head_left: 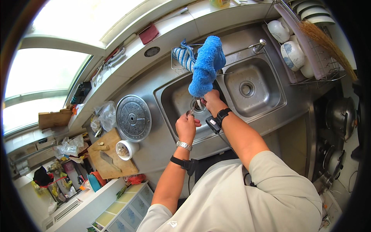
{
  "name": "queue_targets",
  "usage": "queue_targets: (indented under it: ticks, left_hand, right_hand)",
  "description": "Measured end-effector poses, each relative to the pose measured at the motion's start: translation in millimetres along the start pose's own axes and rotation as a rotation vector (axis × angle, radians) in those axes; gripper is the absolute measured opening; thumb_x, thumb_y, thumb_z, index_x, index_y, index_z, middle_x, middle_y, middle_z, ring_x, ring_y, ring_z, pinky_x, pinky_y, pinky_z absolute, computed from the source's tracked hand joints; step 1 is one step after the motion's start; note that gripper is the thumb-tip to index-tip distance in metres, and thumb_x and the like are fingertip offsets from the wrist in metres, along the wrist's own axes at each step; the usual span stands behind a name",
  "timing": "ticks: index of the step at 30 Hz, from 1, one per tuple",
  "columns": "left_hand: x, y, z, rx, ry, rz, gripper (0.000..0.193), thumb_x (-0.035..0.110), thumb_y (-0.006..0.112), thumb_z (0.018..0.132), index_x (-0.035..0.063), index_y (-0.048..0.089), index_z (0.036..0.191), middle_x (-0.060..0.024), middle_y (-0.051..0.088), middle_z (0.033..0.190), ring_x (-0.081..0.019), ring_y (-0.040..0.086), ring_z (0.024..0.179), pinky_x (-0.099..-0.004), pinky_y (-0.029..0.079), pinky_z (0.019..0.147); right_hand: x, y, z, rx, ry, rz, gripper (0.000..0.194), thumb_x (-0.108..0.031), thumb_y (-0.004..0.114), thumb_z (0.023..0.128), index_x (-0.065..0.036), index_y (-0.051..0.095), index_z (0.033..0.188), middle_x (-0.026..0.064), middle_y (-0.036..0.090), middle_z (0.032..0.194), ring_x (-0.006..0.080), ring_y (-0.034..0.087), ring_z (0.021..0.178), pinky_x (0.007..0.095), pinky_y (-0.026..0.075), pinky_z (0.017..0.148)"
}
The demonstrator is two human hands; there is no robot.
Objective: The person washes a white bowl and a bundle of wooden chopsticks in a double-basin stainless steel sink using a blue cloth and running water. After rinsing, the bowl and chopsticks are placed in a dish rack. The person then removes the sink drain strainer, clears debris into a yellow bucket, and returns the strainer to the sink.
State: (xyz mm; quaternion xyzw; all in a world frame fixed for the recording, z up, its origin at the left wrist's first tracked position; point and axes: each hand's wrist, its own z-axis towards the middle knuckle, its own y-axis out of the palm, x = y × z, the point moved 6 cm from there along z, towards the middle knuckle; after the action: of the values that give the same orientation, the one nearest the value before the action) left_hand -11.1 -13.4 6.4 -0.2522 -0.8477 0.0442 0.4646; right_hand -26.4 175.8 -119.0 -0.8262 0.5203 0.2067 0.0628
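My left hand (186, 127) is over the left basin (176, 98) of a steel double sink, closed on a thin, shiny metal utensil (190, 111). Its exact kind is too small to tell. Just beside it, my right hand (214, 102) reaches under the lower end of a fluffy blue towel (207, 68). The towel hangs over what appears to be the tap, hiding most of it. A pale strip, a spout or running water, shows below the towel between my hands. What my right fingers touch is partly hidden.
The right basin (249, 84) adjoins. Left of the sink lie a perforated steel steamer plate (133, 117), a white tub (127, 150) and a wooden cutting board (98, 162) bearing a cleaver (109, 161). A striped cloth (184, 59) sits behind; a dish rack (316, 58) with bowls stands right.
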Motion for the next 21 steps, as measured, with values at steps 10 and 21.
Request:
queue_targets:
  ticks: [10, 21]
  left_hand:
    - [70.4, 15.6, -18.4, 0.327, 0.789, 0.787, 0.019, 0.015, 0.078, 0.101, 0.0132, 0.085, 0.119, -0.0123, 0.082, 0.095, -0.0393, 0.078, 0.084, -0.0496, 0.064, 0.074]
    - [84.4, 38.5, -11.4, 0.287, 0.852, 0.721, 0.017, 0.016, 0.084, 0.099, 0.0199, 0.087, 0.115, -0.0098, 0.077, 0.098, -0.0370, 0.076, 0.095, -0.0511, 0.062, 0.080]
  right_hand:
    - [-9.8, -29.3, 6.7, -0.114, -0.244, -0.342, 0.040, -0.015, 0.075, 0.109, -0.002, 0.067, 0.146, 0.0143, 0.079, 0.121, 0.0256, 0.077, 0.093, 0.0384, 0.061, 0.060]
    - [-20.4, -70.9, -14.1, -0.076, -0.363, -0.701, 0.049, -0.012, 0.076, 0.107, 0.001, 0.069, 0.154, 0.0236, 0.083, 0.125, 0.0358, 0.087, 0.093, 0.0459, 0.071, 0.074]
